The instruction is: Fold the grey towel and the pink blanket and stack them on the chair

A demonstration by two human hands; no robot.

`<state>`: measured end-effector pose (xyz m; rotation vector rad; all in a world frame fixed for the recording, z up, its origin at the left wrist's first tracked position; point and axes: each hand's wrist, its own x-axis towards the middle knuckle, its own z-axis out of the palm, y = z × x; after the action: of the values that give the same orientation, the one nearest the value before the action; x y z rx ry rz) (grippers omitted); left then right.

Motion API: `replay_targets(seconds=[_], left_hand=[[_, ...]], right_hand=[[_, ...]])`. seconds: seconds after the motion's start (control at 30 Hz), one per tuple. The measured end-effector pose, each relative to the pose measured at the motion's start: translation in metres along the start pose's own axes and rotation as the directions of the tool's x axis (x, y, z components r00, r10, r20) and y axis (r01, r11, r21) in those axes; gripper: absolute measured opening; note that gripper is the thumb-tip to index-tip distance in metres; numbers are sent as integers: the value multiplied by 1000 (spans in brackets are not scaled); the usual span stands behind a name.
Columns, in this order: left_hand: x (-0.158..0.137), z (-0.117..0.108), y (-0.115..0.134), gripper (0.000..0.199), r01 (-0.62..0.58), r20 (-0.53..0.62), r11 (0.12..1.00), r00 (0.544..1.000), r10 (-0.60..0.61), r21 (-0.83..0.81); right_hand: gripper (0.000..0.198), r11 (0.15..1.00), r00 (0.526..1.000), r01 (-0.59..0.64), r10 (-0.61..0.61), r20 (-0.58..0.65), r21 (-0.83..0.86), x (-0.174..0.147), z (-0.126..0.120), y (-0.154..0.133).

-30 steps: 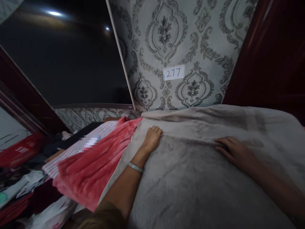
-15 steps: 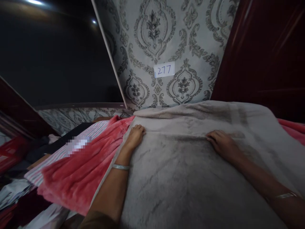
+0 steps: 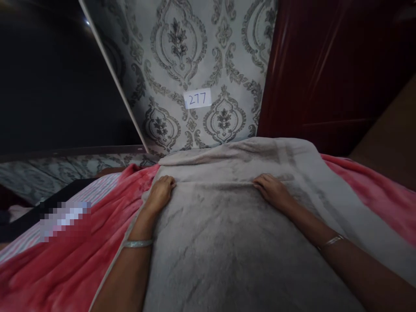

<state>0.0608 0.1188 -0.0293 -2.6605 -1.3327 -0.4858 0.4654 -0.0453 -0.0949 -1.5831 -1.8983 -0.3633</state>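
A soft grey blanket [image 3: 208,242] spreads out in front of me, with a straight raised fold running across it between my hands. My left hand [image 3: 160,193] has its fingers closed on the left end of that fold, near the blanket's left edge. At the fold's right end, my right hand [image 3: 273,190] pinches the cloth with bent fingers. Both palms face down, and the fingertips are partly buried in the fabric. Beyond the hands, the far part of the blanket lies rumpled against the wall.
A red plush blanket [image 3: 94,229] lies under the grey one and shows on both sides. Striped cloth [image 3: 97,190] is at the left. Behind stand a dark screen [image 3: 58,86], patterned wallpaper with a paper label [image 3: 197,99] marked 277, and a dark red glossy panel [image 3: 318,65].
My view has turned to the right, so the scene sits further left and more red blanket shows at the right. Both hands keep hold of the same fold.
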Motion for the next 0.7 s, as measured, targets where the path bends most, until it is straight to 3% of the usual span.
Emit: replay_targets(seconds=[0.2, 0.3, 0.4, 0.47, 0.57, 0.7], left_hand=[[-2, 6, -6, 20, -54, 106, 998, 993, 50, 33], [-5, 8, -10, 25, -19, 63, 999, 998, 17, 36], [-6, 9, -7, 42, -1, -13, 1000, 1000, 1, 10], [-6, 9, 1, 53, -84, -28, 996, 996, 83, -29], [-6, 12, 14, 59, -178, 105, 981, 977, 186, -81], [-2, 18, 20, 68, -66, 283, 995, 955, 83, -68]], right_hand=[[33, 993, 993, -107, 109, 48, -51, -2, 3, 8], [39, 984, 988, -135, 143, 56, -118, -2, 2, 7], [47, 953, 976, -204, 215, 22, -226, -2, 2, 7], [51, 949, 964, -199, 235, 127, -246, -3, -1, 13], [53, 928, 886, -270, 343, 311, -256, -9, -12, 40], [60, 741, 718, -554, 656, 234, -379, -28, -41, 87]])
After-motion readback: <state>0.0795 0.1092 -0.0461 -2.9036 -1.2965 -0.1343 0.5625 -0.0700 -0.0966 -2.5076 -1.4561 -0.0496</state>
